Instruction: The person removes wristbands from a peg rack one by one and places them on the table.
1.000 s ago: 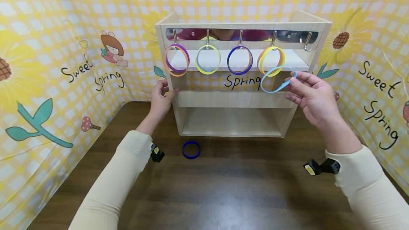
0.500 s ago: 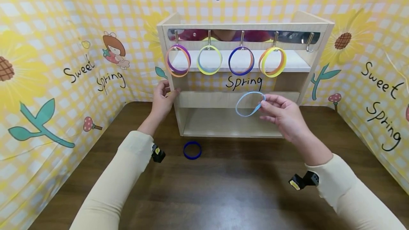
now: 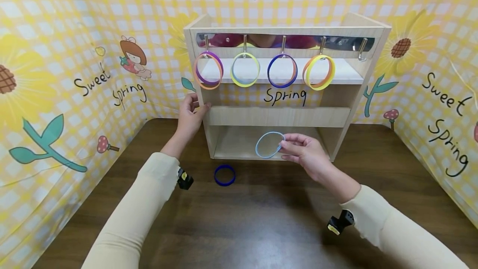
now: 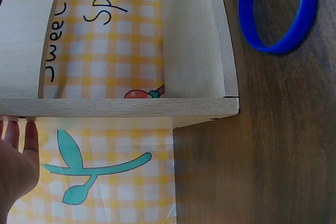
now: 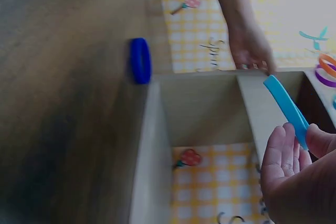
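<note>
My right hand (image 3: 306,152) pinches a light blue silicone wristband (image 3: 257,144) between thumb and fingers, before the shelf's lower compartment. In the right wrist view the band (image 5: 286,106) appears nearly edge-on. My left hand (image 3: 189,113) holds the left side panel of a wooden shelf (image 3: 276,116), thumb at its front edge and fingers against the outside; the left wrist view shows those fingers (image 4: 30,140). A dark blue wristband (image 3: 225,185) lies on the table in front. Wristbands hang on the hooks: orange and purple (image 3: 196,72), yellow and light blue (image 3: 257,72), blue and orange (image 3: 269,73), yellow and orange (image 3: 332,72).
The hooks sit on a shiny metal strip (image 3: 347,43) across the shelf's top front. A bare hook (image 3: 362,49) is at its right end. The shelf stands on a dark wooden table (image 3: 239,227), with yellow checked cloth (image 3: 93,11) around it.
My right hand has carried the light blue wristband down and left, from beside the yellow and orange bands to the lower compartment. My left hand stays on the shelf's side.
</note>
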Demonstrator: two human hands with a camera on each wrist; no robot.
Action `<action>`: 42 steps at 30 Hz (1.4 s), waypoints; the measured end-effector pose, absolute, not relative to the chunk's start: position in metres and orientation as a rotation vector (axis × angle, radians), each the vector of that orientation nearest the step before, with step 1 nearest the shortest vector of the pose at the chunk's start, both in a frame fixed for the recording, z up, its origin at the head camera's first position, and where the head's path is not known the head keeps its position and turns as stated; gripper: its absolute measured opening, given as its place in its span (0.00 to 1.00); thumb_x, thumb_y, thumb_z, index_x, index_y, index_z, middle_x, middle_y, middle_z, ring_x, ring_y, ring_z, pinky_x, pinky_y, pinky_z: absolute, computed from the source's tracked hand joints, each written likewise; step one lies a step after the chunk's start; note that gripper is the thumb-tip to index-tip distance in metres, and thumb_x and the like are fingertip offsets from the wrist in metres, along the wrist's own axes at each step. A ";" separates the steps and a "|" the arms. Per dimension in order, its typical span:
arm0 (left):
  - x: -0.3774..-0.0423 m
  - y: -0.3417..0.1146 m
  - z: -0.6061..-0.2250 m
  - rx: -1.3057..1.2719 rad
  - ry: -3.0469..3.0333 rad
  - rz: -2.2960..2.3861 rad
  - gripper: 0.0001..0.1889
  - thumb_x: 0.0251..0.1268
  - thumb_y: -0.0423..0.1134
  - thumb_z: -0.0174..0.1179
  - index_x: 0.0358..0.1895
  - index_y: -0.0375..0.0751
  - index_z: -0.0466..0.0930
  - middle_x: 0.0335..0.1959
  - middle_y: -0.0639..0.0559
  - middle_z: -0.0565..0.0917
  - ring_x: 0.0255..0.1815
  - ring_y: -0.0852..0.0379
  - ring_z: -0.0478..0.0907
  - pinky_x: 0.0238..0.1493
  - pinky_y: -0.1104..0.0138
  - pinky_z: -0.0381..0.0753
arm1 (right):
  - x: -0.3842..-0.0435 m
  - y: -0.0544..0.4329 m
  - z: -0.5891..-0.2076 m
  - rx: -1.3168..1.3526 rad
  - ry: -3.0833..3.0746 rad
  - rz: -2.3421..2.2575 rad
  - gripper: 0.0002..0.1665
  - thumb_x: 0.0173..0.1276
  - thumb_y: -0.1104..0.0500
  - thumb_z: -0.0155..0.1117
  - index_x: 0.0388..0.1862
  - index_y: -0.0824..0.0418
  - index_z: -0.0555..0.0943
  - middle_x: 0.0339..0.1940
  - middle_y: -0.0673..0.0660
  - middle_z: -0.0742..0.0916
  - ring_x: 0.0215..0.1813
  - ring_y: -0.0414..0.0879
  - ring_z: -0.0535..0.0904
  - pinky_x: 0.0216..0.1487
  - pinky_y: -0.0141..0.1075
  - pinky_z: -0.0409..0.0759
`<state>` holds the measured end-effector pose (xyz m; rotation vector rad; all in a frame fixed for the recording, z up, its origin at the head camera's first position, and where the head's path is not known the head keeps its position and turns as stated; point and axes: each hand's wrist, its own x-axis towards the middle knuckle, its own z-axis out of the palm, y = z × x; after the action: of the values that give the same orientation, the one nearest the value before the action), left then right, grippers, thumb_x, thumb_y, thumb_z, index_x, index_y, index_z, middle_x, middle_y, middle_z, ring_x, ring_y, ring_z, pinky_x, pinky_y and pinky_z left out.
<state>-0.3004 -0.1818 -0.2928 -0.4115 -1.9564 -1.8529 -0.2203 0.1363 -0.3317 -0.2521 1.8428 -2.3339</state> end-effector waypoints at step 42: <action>-0.301 -0.183 -0.294 -0.418 -1.973 -1.837 0.20 0.63 0.26 0.58 0.56 0.22 0.67 0.46 0.53 0.74 0.47 0.57 0.74 0.43 0.69 0.77 | -0.246 0.087 -0.420 -0.137 1.894 -2.016 0.22 0.69 0.70 0.58 0.58 0.83 0.69 0.42 0.67 0.85 0.39 0.48 0.85 0.45 0.42 0.83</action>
<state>-0.3006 -0.1832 -0.2939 -0.4183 -1.9728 -1.8368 -0.2455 0.0873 -0.4200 -0.1373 1.8936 -2.0163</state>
